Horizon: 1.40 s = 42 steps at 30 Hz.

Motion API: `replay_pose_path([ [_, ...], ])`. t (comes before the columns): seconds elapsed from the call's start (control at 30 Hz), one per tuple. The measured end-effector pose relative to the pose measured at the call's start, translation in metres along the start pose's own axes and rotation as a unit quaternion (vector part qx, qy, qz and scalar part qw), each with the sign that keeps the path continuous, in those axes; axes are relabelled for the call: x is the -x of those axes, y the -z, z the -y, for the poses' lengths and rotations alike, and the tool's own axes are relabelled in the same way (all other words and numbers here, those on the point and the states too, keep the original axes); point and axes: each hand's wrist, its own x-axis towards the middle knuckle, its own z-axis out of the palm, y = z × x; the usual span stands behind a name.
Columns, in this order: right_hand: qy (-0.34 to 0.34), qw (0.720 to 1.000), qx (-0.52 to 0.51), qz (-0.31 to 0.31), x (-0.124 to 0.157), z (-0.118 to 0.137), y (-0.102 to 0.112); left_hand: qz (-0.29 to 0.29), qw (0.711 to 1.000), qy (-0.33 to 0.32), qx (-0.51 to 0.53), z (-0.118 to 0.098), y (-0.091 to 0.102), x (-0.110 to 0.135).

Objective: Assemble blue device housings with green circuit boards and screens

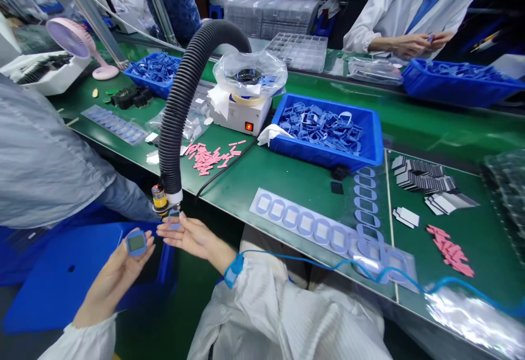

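Observation:
My left hand point(117, 272) holds a rounded blue frame with a grey display panel point(136, 243) in it, face up on the fingers. Close to it, my right hand point(199, 238) grips a second small blue frame point(175, 225) by its edge, with a dark panel showing in the opening. Right above that second frame is the yellow-and-black nozzle point(160, 198) at the lower end of a black corrugated hose point(174, 103). A blue wrist strap point(234, 270) with a coiled cord is around my right wrist.
On the green bench point(229, 196) stand a blue bin of blue frames point(377, 135) and a white box with a lit red switch point(246, 116). Pink strips point(205, 157), a sheet of frames point(307, 223) and stacked panels point(422, 176) lie about. A co-worker's sleeve point(131, 201) is at left.

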Motion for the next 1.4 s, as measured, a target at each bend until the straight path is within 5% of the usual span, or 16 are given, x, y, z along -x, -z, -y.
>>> replay_pose_path([
  [0.17,0.003,0.999,0.006,-0.054,0.043,-0.018,0.007,0.009,1.0,0.009,0.005,0.02,-0.033,-0.021],
  [0.33,0.039,0.998,0.035,-0.03,0.138,-0.01,0.007,0.054,0.995,0.079,-0.004,0.066,-0.072,-0.002],
  [0.5,0.072,0.993,0.091,0.021,0.215,0.027,0.022,0.114,0.982,0.148,-0.008,0.101,-0.103,0.046],
  [0.63,0.069,0.983,0.148,0.077,0.238,0.075,0.032,0.182,0.963,0.2,0.001,0.116,-0.134,0.066],
  [0.8,0.091,0.974,0.168,0.12,0.268,0.107,0.012,0.215,0.953,0.212,-0.003,0.126,-0.174,0.081],
  [1.03,0.32,0.946,0.007,-0.052,0.316,0.086,-0.001,0.258,0.934,0.247,0.014,0.138,-0.212,0.128],
  [1.4,0.359,0.913,-0.119,-0.155,0.348,0.09,0.007,0.317,0.893,0.315,0.055,0.157,-0.249,0.175],
])
